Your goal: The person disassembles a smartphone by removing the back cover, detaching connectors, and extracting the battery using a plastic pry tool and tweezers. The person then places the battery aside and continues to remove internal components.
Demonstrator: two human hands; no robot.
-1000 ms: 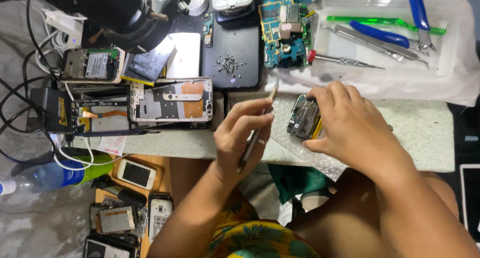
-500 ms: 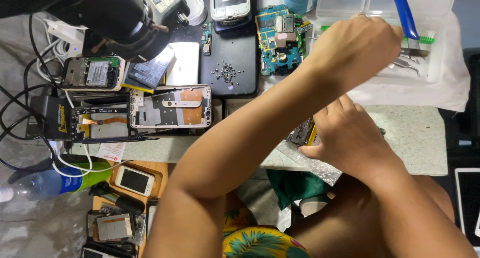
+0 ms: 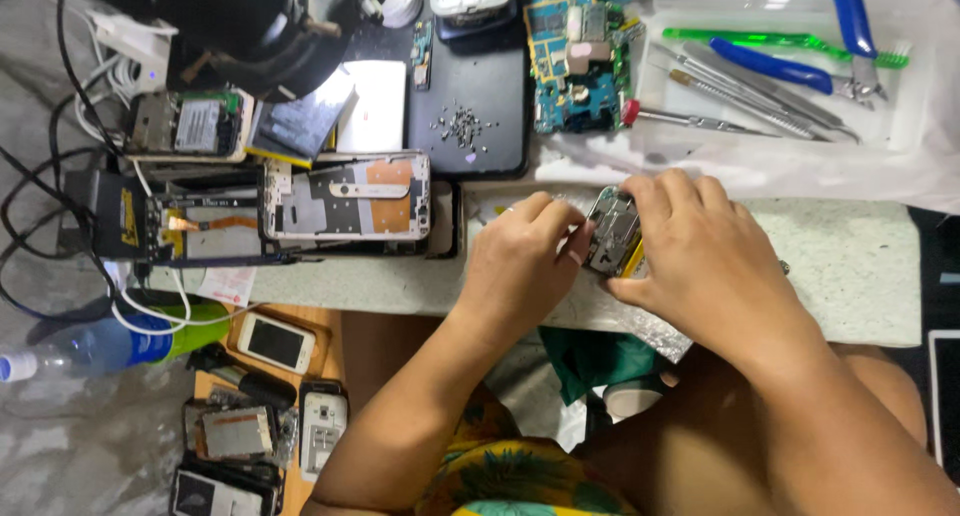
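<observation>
Both hands pinch small opened phone (image 3: 614, 232) on worktop (image 3: 850, 266) centre. Left hand (image 3: 525, 261) grips its left edge, right hand (image 3: 700, 256) its right side. Phone's long axis runs near-far, tilted slightly right at far end.

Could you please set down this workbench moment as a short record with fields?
Left hand: left hand pinches the left edge of the opened phone
Right hand: right hand grips the same phone from the right
Surface: speckled worktop
Above the hands: blue circuit board, loose screws on a dark tray
Tools: blue-handled pliers and tweezers in a clear tray
Left of the hands: stripped phone frame
Below the bench: white phone, plastic bottle
</observation>
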